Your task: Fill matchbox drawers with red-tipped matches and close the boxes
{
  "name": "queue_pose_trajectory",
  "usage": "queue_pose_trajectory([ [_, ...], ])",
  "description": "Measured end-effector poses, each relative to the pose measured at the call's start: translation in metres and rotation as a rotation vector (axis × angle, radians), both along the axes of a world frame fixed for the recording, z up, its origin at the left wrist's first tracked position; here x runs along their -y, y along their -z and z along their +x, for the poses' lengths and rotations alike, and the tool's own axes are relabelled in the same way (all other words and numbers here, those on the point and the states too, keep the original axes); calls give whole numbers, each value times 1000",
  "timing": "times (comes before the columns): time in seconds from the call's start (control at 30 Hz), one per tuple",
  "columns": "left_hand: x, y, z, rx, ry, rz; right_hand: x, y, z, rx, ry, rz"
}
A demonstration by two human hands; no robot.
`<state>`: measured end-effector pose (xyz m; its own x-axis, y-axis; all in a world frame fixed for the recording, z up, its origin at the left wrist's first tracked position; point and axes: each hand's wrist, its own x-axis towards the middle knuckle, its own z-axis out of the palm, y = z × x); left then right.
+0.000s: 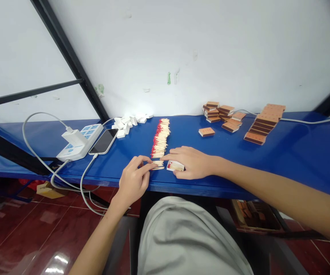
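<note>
We are at the gathering step: our left hand [133,179] has its grip pinching a bundle of matches [158,164] at the near end of the long match row [160,139], mid-way along the blue worktop [296,152]. Our right hand [193,162] lies just right of it, grip pressed down on 1 match tray [175,165], fingertips touching the bundle. Lifting the bundle would, we judge, call for an even squeeze, with the sticks kept parallel.
</note>
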<state>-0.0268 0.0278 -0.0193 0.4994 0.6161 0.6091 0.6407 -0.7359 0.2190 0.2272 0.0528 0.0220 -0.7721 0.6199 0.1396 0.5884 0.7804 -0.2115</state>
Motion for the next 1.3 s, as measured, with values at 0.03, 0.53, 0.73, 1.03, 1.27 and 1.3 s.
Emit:
queue_pose_trajectory([
  [0.03, 0, 0, 0, 4, -8, 2, 0, 0, 0, -1, -1, 1],
  [0.53, 0, 0, 1, -7, -26, -1, 0, 0, 1, -4, -6, 1],
  [0.73, 0, -1, 1, 5, -42, -21, 0, 0, 1, -2, -4, -2],
  [1.03, 0, -1, 1, -18, -68, -26, 0, -1, 0, 8, -1, 2],
  [1.27, 0, -1, 1, -32, -70, -40, 1, -1, 0, 8, 4, -9],
  [1.3, 0, -1, 1, -32, -71, -42, 1, -1, 0, 7, 3, -11],
])
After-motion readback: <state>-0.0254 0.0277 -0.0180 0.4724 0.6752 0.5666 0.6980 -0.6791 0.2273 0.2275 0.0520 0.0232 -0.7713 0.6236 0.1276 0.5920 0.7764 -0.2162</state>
